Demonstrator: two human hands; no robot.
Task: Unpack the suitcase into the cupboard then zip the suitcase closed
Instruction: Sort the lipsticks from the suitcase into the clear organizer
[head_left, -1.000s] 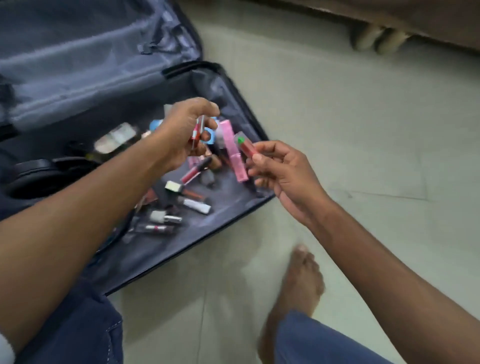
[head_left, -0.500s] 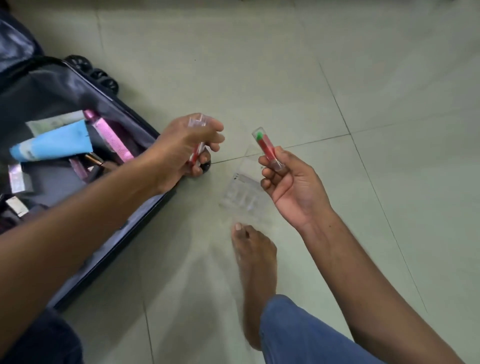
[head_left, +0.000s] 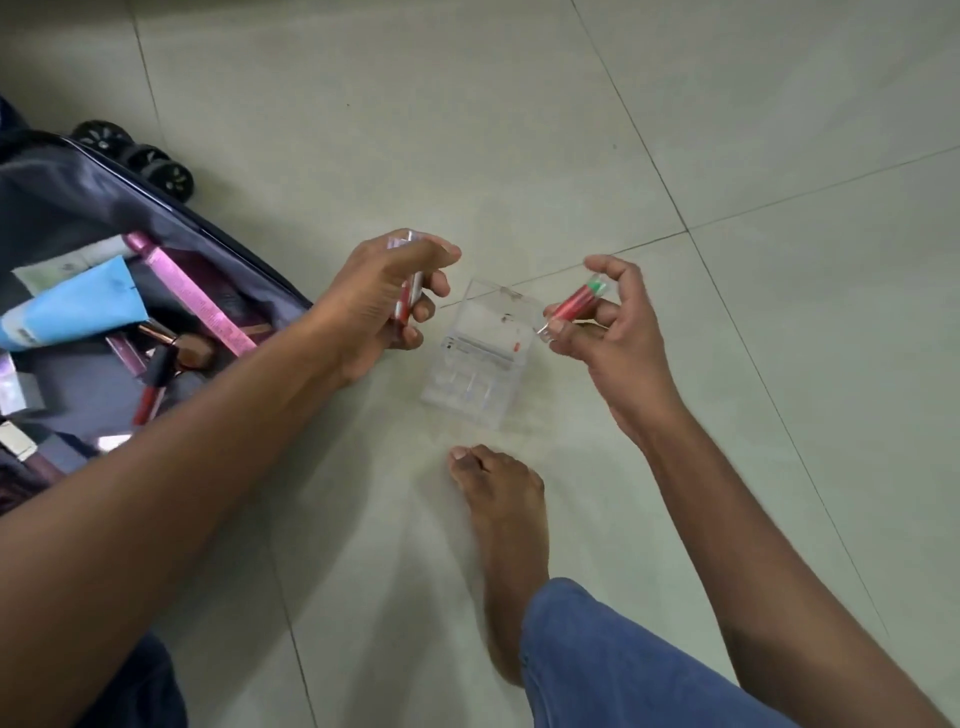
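The clear plastic compartment box lies on the floor between both hands; right hand pinches a red tube nearer it, left hand grips another red tube.

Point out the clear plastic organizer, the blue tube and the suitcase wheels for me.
clear plastic organizer (head_left: 480, 358), head view, its middle.
blue tube (head_left: 78, 306), head view, mid-body.
suitcase wheels (head_left: 171, 176), head view, nearest wheel.

Person wearing blue denim trousers, right leg hem ending above ankle at 5 o'clock, left leg showing as darker patch at 7 o'clock. Forearms showing bare (no sleeves, no watch or rings showing). Right foot going unshod, toes pointing toward 12 o'clock.
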